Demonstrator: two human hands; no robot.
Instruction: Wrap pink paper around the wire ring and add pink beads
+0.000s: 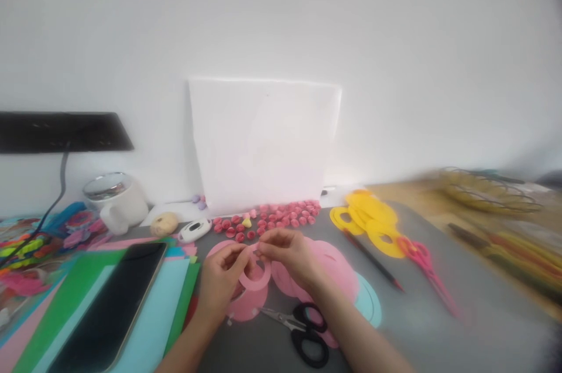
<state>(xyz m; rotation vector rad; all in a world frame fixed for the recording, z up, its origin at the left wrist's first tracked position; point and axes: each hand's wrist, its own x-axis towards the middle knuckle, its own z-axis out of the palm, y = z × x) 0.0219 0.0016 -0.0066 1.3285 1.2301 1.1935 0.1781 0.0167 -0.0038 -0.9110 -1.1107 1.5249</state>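
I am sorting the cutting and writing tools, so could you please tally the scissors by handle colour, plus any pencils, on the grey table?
Black-handled scissors, lying below the hands: 1
Pink-handled scissors, beside the yellow paper rings: 1
Red pencil, between the pink paper pieces and the pink scissors: 1
Total: 3

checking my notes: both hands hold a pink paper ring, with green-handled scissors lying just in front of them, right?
Not quite. The scissors have black handles, not green, as the head view shows. The rest holds: the left hand and the right hand hold a pink paper ring.
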